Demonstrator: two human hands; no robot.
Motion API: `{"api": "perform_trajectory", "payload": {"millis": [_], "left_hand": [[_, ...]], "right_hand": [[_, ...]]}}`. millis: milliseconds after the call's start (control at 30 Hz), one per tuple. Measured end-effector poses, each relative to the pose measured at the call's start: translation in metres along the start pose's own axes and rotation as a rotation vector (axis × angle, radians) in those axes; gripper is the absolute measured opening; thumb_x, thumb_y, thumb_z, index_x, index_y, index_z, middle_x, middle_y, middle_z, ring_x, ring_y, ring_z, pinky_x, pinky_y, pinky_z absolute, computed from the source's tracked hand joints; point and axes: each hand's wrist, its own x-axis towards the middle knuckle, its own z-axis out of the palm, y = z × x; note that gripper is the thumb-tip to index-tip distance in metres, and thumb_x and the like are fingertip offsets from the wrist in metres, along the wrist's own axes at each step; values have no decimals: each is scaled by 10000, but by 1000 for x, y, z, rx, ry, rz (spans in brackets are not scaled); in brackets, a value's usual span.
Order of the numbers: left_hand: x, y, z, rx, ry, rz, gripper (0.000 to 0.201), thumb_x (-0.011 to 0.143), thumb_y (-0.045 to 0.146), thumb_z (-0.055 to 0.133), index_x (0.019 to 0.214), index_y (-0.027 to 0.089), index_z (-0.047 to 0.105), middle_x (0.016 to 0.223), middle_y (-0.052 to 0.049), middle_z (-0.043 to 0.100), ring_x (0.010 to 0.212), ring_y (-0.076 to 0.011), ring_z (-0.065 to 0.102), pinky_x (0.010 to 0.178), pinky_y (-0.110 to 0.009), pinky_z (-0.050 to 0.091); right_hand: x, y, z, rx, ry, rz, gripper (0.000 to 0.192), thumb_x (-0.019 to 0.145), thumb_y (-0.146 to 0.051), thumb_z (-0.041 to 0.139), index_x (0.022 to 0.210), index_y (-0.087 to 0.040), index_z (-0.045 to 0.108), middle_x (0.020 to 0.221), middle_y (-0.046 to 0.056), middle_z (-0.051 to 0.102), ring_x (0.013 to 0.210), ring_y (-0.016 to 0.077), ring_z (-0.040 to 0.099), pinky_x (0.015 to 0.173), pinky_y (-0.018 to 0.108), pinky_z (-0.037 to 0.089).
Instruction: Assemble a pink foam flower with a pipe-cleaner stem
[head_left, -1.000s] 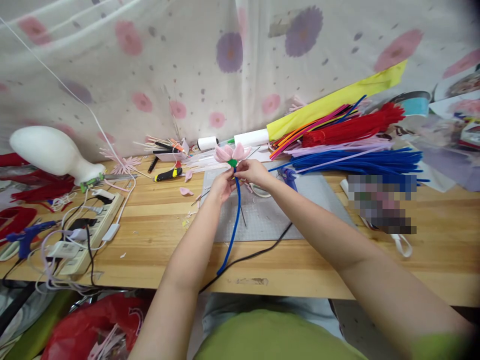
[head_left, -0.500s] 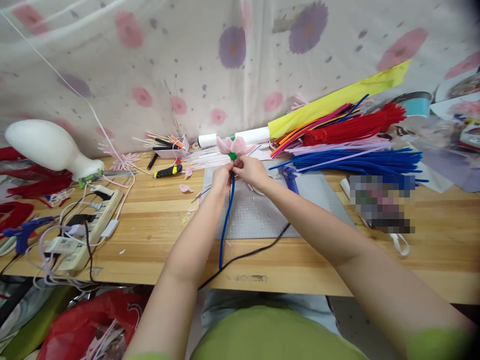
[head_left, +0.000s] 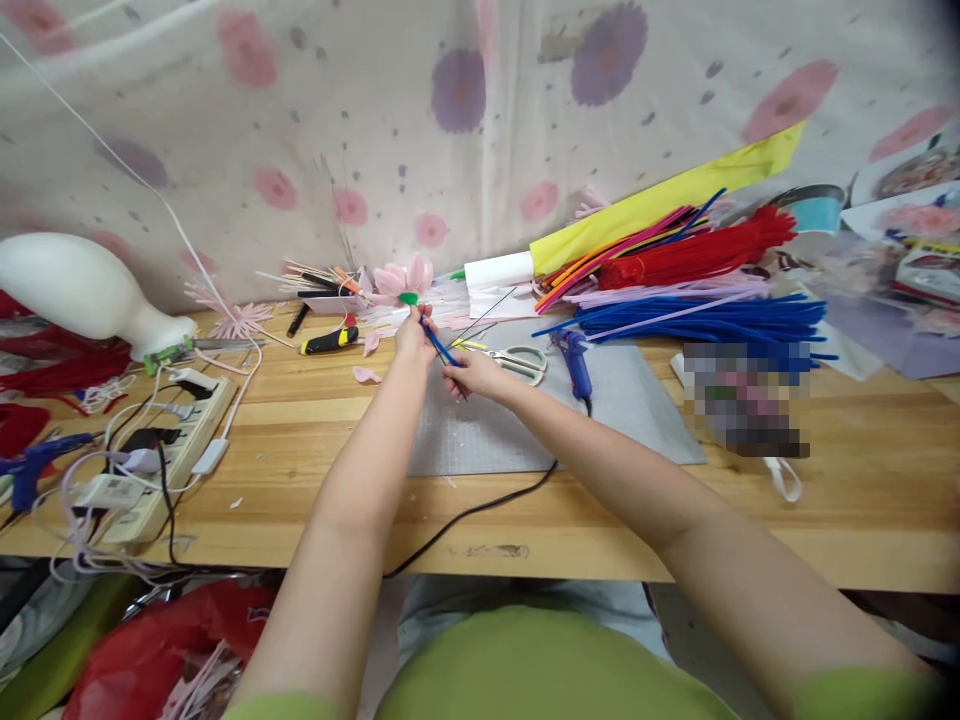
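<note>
Left hand (head_left: pixel 415 335) grip on pink flower (head_left: pixel 403 279), scissors (head_left: pixel 517 362), glue gun (head_left: pixel 576 358) beside

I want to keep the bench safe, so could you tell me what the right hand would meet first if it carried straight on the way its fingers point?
The right hand points up-left along the blue pipe cleaner; it would likely meet the left hand first, though depth is uncertain.

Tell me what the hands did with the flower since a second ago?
The left hand carried the pink flower up and to the left. The right hand slid away from the bloom, down the blue stem, and now pinches it lower. The long stem end that hung toward the table edge is out of sight. Both hands kept hold; the scissors and glue gun stayed put.
</note>
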Motion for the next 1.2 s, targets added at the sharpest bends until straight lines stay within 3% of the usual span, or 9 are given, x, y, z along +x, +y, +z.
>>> {"api": "perform_trajectory", "payload": {"millis": [100, 233, 433, 633, 800, 900, 1000, 1200], "left_hand": [[7, 11, -10, -75, -24, 17, 265, 933, 198, 387, 682, 154, 458, 483, 70, 430, 317, 6, 264, 316, -116, 211], [16, 28, -24, -172, -18, 151, 290, 945, 242, 356, 676, 167, 432, 451, 85, 330, 308, -8, 221, 321, -137, 190], [27, 42, -45, -175, -17, 326, 318, 945, 285, 352, 648, 176, 375, 448, 87, 286, 313, -18, 206, 353, -162, 191], [24, 57, -61, -239, 49, 337, 333, 965, 313, 269, 668, 184, 349, 406, 111, 274, 284, -20, 189, 400, -150, 259], [22, 75, -71, -267, 98, 356, 335, 957, 350, 278, 675, 185, 354, 392, 113, 256, 279, -19, 194, 358, -144, 203], [25, 86, -79, -321, 114, 419, 300, 953, 324, 303, 705, 180, 390, 411, 109, 292, 280, -14, 197, 334, -146, 169], [27, 94, -87, -348, 120, 435, 284, 946, 317, 327, 709, 177, 398, 427, 105, 305, 283, -10, 203, 324, -143, 166], [25, 97, -92, -353, 115, 421, 305, 952, 301, 322, 675, 176, 353, 436, 101, 289, 289, -7, 197, 332, -139, 164]], "right_hand": [[-5, 1, 3, -199, 100, -80, 195, 868, -177, 455, 685, -181, 526, 529, -45, 512, 479, 79, 481, 546, 209, 406], [-12, 9, 1, -451, 183, -261, 289, 906, -244, 381, 720, -173, 590, 647, -20, 532, 641, 92, 502, 646, 207, 369], [-14, 17, -10, -450, 128, -201, 309, 892, -258, 342, 841, -155, 629, 620, -31, 493, 579, 93, 452, 588, 204, 345], [-30, 14, -38, -744, -44, -202, 258, 853, -210, 406, 779, -163, 650, 699, 5, 594, 645, 104, 501, 608, 202, 344], [-50, 15, -63, -886, -136, -34, 265, 868, -252, 400, 795, -190, 647, 642, 7, 615, 526, 108, 510, 547, 227, 335], [-55, 18, -72, -1050, 75, -71, 257, 867, -308, 435, 849, -180, 657, 840, 69, 672, 714, 163, 591, 617, 248, 364], [-51, 24, -72, -1211, 351, -102, 278, 856, -197, 421, 1036, -133, 623, 1063, 160, 629, 954, 231, 579, 736, 282, 386], [-36, 30, -60, -1325, 435, 17, 345, 843, -125, 378, 1101, -23, 583, 1102, 255, 596, 1047, 306, 556, 830, 364, 396]]}}
